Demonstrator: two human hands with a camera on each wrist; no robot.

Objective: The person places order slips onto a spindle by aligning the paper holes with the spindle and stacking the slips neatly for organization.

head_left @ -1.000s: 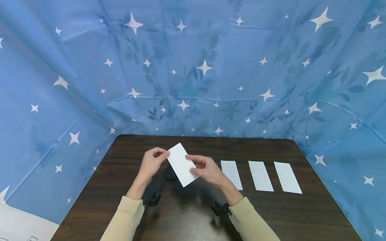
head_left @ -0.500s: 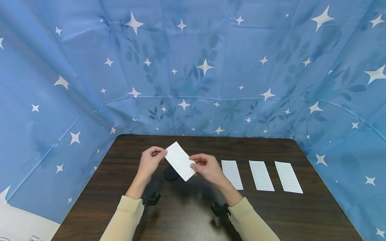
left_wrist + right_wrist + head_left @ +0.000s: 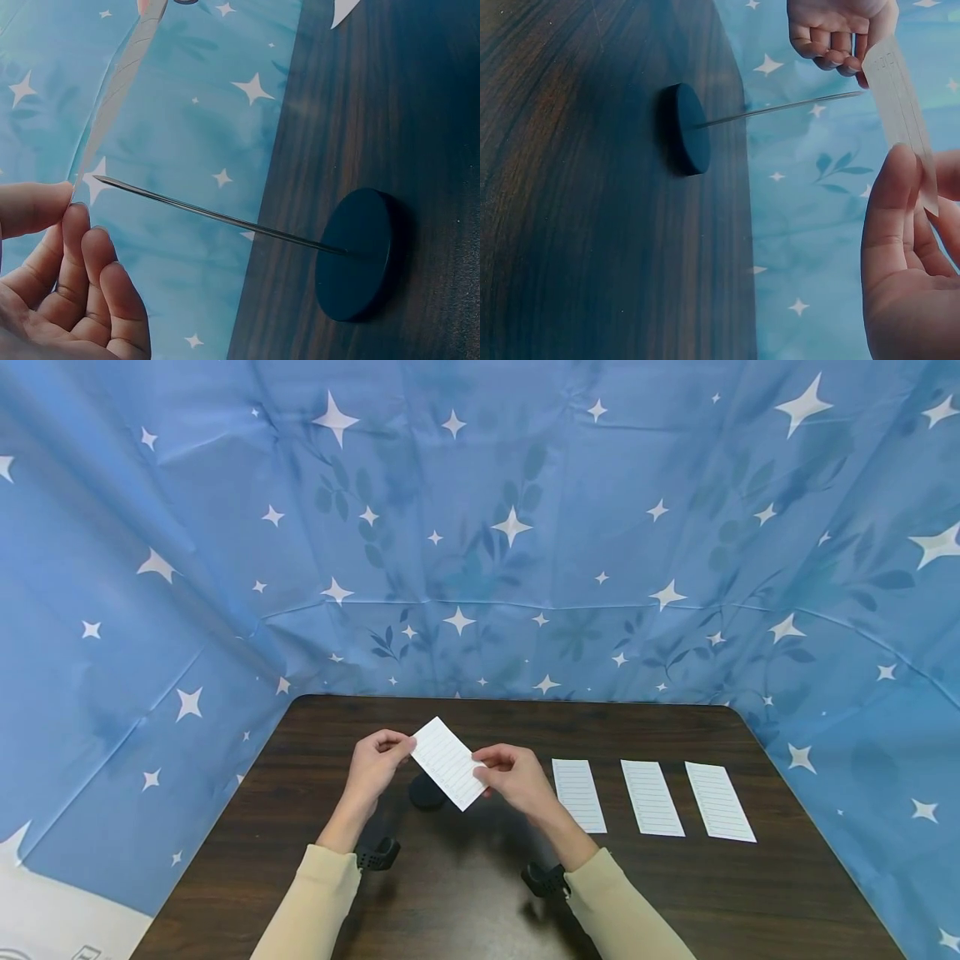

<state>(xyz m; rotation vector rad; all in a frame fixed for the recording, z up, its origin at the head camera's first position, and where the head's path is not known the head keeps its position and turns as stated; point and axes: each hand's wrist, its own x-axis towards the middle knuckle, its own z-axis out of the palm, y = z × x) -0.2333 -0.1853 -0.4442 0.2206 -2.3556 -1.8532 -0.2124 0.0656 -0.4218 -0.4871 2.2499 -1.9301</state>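
Grip noted at two places: left hand (image 3: 375, 764) pinches one end of a ruled white card (image 3: 447, 763); right hand (image 3: 520, 779) pinches it toward the opposite end. The card is held aloft over the spike stand (image 3: 356, 259), clear of the bench (image 3: 675, 902), near the tip of the upright spike (image 3: 217, 215). Whether tip and paper touch cannot be determined.

In my judgement, both pinches should pull evenly so the paper does not bow; movement near the stand is best slow and straight, since a sideways drag could tear it. Hazard: the point sits close to the left fingertips.

Right of the stand, three similar cards (image 3: 651, 797) lie flat in a row; the nearest borders the right forearm, which could disturb it. Nearer the person than the stand are black wrist devices (image 3: 377, 855). Behind the stand hangs a star-patterned curtain (image 3: 480, 560).
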